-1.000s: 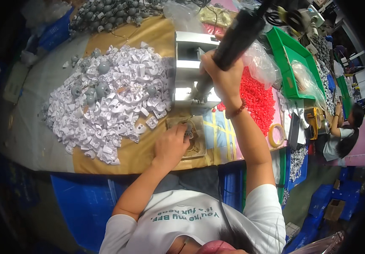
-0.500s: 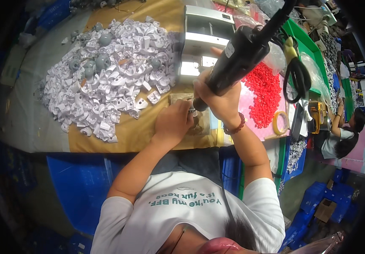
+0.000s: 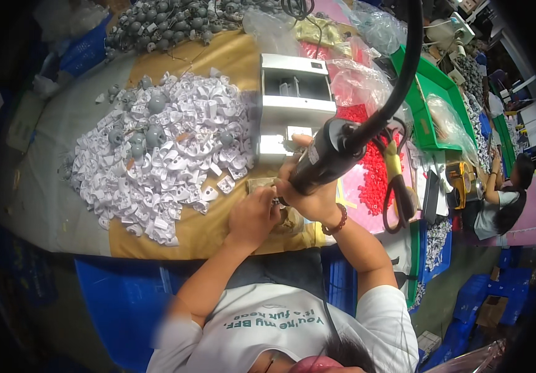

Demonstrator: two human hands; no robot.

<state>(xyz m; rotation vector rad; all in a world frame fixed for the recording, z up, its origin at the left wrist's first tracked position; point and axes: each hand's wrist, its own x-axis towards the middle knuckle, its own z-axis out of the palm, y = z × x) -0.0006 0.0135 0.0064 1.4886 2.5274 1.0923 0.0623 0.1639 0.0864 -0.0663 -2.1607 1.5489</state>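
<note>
My right hand (image 3: 319, 202) is wrapped round a black corded electric screwdriver (image 3: 322, 158), tilted, its lower end down by my left fingertips. Pinched closed, my left hand (image 3: 252, 217) meets that lower end above the table edge. A small metallic bit shows at its fingertips, but what they hold is mostly hidden. Under and beside both hands lies a small brownish block or fixture (image 3: 289, 222), partly covered. To the left spreads a big heap of white plastic parts (image 3: 156, 149), with several grey round parts (image 3: 156, 104) among them.
A white metal box-like device (image 3: 299, 110) stands beyond my hands. Small red parts (image 3: 372, 193) lie at the right, near a black loop with a yellow wrap (image 3: 393, 163). Farther right are a green tray (image 3: 426, 102) and another person (image 3: 492, 211). Blue bins (image 3: 115, 298) sit below the table.
The view has shifted, so the table sits lower and more of its far side shows. The screwdriver remains in my right hand, with its lower end still at my left fingers.
</note>
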